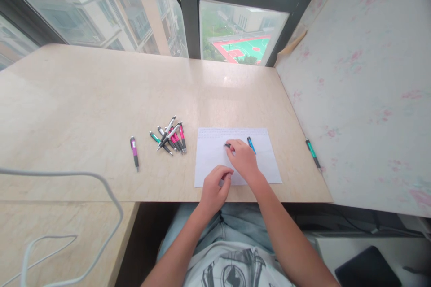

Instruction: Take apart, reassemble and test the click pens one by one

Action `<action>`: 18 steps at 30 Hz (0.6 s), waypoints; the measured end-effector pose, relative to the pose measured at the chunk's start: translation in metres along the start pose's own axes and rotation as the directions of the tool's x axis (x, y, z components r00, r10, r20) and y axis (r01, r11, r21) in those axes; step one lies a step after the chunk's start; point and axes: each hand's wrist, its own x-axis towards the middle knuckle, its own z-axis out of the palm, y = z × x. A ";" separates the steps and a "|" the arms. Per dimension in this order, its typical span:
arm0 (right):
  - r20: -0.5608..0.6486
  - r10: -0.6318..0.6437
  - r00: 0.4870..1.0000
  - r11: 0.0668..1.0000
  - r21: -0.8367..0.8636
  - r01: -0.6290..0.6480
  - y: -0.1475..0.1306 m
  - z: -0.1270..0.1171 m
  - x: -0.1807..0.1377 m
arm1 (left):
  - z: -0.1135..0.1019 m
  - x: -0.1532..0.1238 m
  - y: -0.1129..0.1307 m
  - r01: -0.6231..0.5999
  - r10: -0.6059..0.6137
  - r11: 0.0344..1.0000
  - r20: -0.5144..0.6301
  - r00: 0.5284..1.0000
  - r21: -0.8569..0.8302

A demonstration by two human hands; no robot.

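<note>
A smooth, cream table (101,98) with faint marbled veining carries a flat, thin white paper sheet (208,157), rectangular, with rows of fine writing along its far edge. Over its middle the right hand (243,159) has its grip closed on a small dark piece (228,145) pinched between thumb and fingertips; nearer and to the left, the left hand (215,187) curls its fingers over the sheet's near edge. A slim, glossy blue piece (251,145) lies on the paper just beyond the right hand. Most of the dark piece is hidden by fingers, and whether the left grip holds anything I cannot tell. The writing is too small to read. To the left of the sheet, crossed pens (173,132) overlap in a pile, at least six, pink, silver and green, an exact count being impossible. One purple pen (134,148) lies farther left, one green pen (311,151) at far right beside the flower-patterned wall (363,98). One pale cable (60,173) loops at near left, cut off by the frame.
</note>
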 end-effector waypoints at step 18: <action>0.015 0.026 1.000 0.991 -0.133 -0.024 -0.006 0.008 0.003 | -0.003 0.000 0.000 0.031 -0.031 0.998 0.002 1.000 -0.050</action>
